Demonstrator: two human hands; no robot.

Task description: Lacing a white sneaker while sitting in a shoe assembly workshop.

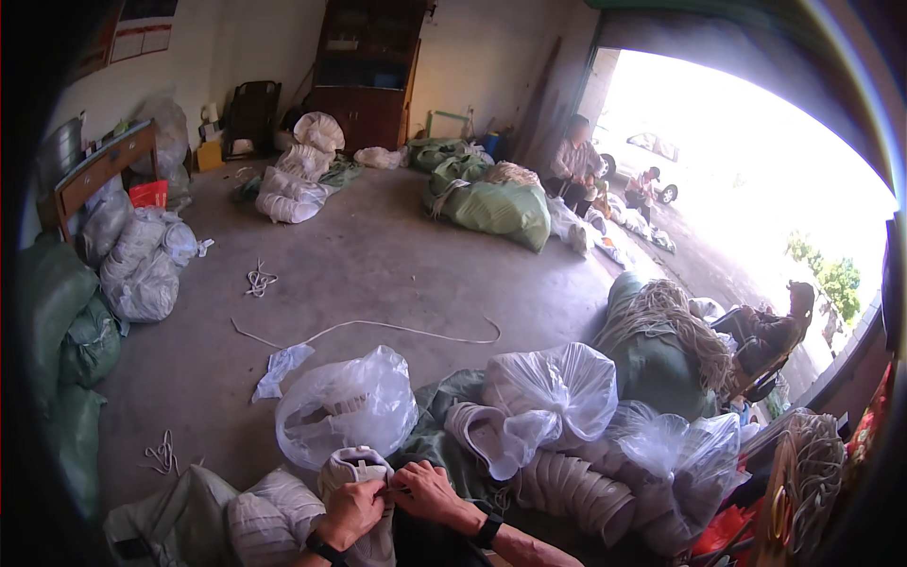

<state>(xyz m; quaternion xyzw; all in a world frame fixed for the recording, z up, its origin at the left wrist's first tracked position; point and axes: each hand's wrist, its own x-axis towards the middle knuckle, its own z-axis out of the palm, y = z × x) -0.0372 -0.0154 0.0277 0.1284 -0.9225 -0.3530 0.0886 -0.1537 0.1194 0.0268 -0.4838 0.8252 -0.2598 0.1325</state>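
A light-coloured shoe (pixel 364 463) stands upright in front of me at the lower middle, its opening facing up. My left hand (pixel 351 513) is closed against the near side of the shoe, fingertips pinched at its upper. My right hand (pixel 436 494) is closed just right of it, its fingertips meeting the shoe's edge; whatever they pinch is too small to make out. Each wrist wears a dark band. Just beyond the hands lies a clear plastic bag (pixel 345 406). To the right, another pale shoe (pixel 482 438) leans beside a filled clear bag (pixel 553 387).
Nested white shoes (pixel 576 496) lie at the lower right, near a bundle of cords (pixel 812 472). A green sack (pixel 647 354) topped with laces stands beyond. A long cord (pixel 406 324) crosses the floor. Other people (pixel 574 165) sit by the wide doorway.
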